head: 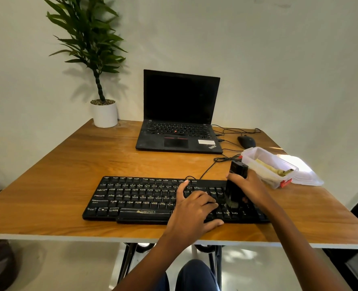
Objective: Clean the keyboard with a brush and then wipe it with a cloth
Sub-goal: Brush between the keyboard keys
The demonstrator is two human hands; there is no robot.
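Note:
A black Zebronics keyboard [136, 198] lies near the front edge of the wooden table [69, 160]. My left hand [191, 208] rests flat on its right-centre keys, fingers spread and straight. My right hand [252, 190] grips a black brush [235, 185] held upright, with its bristle end down on the keys at the keyboard's right part. A yellowish cloth [268, 165] lies inside a clear plastic box [278, 177] just right of the keyboard.
An open black laptop [179, 122] stands behind the keyboard, with a black mouse [246, 141] and cables to its right. The box's lid [306, 173] lies beside the box. A potted plant [104, 114] occupies the table's back left corner.

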